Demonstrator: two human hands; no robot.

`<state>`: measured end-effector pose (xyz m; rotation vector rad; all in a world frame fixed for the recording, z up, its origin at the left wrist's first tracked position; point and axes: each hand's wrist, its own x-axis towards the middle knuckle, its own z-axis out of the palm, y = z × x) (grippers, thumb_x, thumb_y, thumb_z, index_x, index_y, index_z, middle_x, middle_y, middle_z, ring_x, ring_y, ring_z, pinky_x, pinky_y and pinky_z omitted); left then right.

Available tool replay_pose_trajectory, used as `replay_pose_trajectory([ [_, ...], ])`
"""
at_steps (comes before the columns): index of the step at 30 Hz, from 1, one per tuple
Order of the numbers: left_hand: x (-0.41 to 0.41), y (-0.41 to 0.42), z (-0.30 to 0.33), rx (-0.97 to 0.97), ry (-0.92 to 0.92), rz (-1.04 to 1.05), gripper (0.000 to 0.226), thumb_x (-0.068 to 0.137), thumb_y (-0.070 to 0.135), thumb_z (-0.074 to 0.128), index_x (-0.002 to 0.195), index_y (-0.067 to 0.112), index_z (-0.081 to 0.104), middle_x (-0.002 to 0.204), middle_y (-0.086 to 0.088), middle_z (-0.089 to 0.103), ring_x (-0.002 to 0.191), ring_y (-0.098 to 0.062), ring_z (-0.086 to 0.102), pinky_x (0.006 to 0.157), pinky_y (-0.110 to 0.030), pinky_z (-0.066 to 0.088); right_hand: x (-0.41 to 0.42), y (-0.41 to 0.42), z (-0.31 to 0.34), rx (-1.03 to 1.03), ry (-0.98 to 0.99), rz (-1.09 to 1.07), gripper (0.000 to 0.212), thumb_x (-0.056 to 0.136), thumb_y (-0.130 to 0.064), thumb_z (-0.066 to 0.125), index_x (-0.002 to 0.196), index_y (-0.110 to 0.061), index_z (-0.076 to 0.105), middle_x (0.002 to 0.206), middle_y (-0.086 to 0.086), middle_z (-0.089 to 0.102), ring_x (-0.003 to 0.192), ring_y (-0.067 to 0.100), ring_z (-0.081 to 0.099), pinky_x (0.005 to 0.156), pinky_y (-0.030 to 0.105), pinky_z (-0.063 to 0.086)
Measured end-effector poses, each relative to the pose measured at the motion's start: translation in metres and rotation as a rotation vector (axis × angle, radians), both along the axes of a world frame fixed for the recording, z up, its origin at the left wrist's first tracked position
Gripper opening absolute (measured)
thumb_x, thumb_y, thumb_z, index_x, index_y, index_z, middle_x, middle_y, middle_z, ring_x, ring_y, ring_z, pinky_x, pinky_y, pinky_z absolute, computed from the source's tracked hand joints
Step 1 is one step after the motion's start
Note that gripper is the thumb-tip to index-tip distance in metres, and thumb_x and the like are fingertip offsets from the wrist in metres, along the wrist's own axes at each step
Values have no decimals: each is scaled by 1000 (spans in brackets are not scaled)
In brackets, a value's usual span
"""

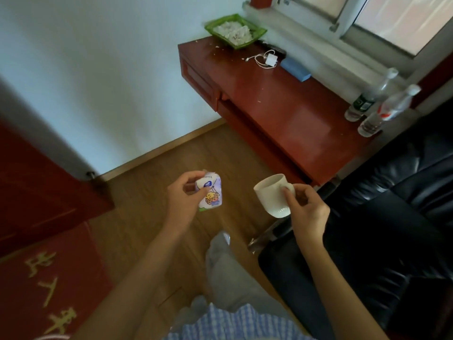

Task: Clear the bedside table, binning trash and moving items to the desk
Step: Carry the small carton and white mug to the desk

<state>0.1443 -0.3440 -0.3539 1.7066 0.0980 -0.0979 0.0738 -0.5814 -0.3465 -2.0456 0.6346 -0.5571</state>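
Note:
My left hand point(185, 200) grips a small white and purple tissue pack point(212, 193) with a yellow cartoon print, held over the wooden floor. My right hand point(305, 211) holds a white ceramic cup point(270, 195) by its handle, tilted with its mouth toward the upper left. The red-brown wooden desk point(282, 111) stands ahead under the window. Both hands hover in front of the desk's near edge, apart from it.
On the desk are a green tray point(261, 33) of white scraps, a white charger with cable point(269, 59), a blue box point(295, 68) and two clear water bottles point(375, 106). A black leather chair point(392, 204) is at the right. A red door point(36, 192) and a red mat point(49, 278) are at the left.

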Motion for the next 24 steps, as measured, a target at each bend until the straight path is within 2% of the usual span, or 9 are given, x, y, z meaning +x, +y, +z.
replay_pose_trajectory([
  [5,79,-22,-6,38,31,-25,32,78,5,73,106,21,67,106,5,68,93,-11,67,65,-24,59,73,-27,-10,21,25,-18,7,83,-31,70,86,-26,66,82,-11,65,78,9,61,67,30,53],
  [8,138,-44,-2,74,39,-55,32,78,8,73,106,22,67,105,8,68,93,-10,66,66,-26,59,123,-50,-10,-11,25,-33,8,83,-29,70,87,-23,66,81,-9,65,76,8,61,66,29,53],
  [14,237,-111,8,59,-3,-151,30,79,1,70,102,20,67,101,7,68,88,-6,66,65,-22,58,204,-99,5,-51,-2,-131,12,83,-30,70,87,-18,68,79,-7,65,72,4,59,61,20,47],
  [18,281,-153,4,34,4,-219,32,78,-1,70,98,24,67,97,10,69,88,-7,67,67,-22,57,230,-126,14,-49,-5,-206,12,82,-29,71,87,-18,67,78,-5,65,70,5,58,59,15,45],
  [21,312,-186,-5,18,15,-321,33,77,-1,70,100,22,69,104,6,71,91,-10,67,72,-27,57,243,-145,17,-24,-19,-264,11,82,-28,71,87,-19,68,79,-7,65,71,5,59,59,12,44],
  [24,340,-219,-12,16,17,-406,33,74,-2,71,99,21,70,103,8,71,91,-12,68,74,-29,57,251,-159,12,0,18,-316,8,82,-27,71,87,-22,67,81,-9,65,72,3,58,58,14,45],
])
